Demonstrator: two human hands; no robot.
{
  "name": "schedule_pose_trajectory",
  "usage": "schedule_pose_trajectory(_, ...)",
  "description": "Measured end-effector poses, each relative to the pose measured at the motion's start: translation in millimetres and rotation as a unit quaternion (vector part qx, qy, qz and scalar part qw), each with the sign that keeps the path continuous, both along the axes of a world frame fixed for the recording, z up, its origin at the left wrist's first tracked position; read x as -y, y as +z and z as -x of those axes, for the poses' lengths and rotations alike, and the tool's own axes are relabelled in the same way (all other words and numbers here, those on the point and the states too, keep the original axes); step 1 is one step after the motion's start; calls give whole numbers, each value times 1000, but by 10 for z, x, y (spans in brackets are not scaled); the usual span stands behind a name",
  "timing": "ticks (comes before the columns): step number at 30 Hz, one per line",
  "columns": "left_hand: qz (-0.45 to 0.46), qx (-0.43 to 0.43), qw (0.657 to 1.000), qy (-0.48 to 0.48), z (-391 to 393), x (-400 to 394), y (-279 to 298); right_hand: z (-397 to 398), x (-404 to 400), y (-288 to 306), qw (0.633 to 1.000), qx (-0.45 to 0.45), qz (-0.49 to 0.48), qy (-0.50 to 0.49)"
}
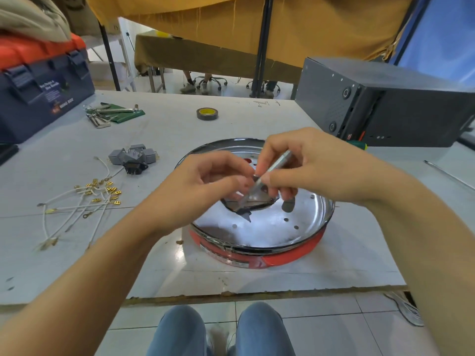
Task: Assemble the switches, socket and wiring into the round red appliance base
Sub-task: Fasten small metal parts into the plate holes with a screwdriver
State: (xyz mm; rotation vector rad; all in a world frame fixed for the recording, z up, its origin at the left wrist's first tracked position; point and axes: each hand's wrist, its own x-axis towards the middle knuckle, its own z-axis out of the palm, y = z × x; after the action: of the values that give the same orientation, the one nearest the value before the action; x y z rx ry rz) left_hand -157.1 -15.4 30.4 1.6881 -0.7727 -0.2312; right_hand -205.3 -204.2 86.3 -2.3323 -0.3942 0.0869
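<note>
Both hands meeting over red base [282, 258], which is sitting near tabletop's [257, 114] front edge, chrome side up. Right hand [316, 163] pinching slim silver tool [275, 165], tip angled down-left. Left hand [205, 181] fingers curled at tool tip; held item, if any, too blurred to tell. Switches/socket [135, 158] & white wires [77, 209] lying toward left edge.

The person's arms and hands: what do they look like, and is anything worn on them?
Both forearms are bare up to the picture's edge: no sleeves show. The left hand and the right hand wear no gloves. No watch, ring or bracelet shows, as far as the view tells. The fingernails look short and unpainted. Below the table, blue jeans cover the knees.
</note>
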Motion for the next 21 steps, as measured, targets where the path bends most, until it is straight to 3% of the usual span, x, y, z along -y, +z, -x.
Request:
schedule_pose_trajectory(6,107,-37,991,77,-6,6,11,42,-85,-200,971,51,-220,-82)
schedule_pose_trajectory(10,222,-154,961,64,-66,-60,25,38,-241,-275,961,52,-261,-77)
schedule_pose_trajectory(13,302,-240,922,30,-80,-120,38,20,-407,-310,969,54,-235,-52)
schedule_pose_trajectory(16,299,-244,921,50,-103,-288,87,41,-473,-325,983,52,-174,-35)
schedule_pose_trajectory(19,236,-184,939,169,-179,-575,107,121,-400,-348,993,49,-99,-40)
schedule_pose_trajectory(21,133,-119,949,260,-228,-765,52,207,-345,-383,998,47,-35,-28)
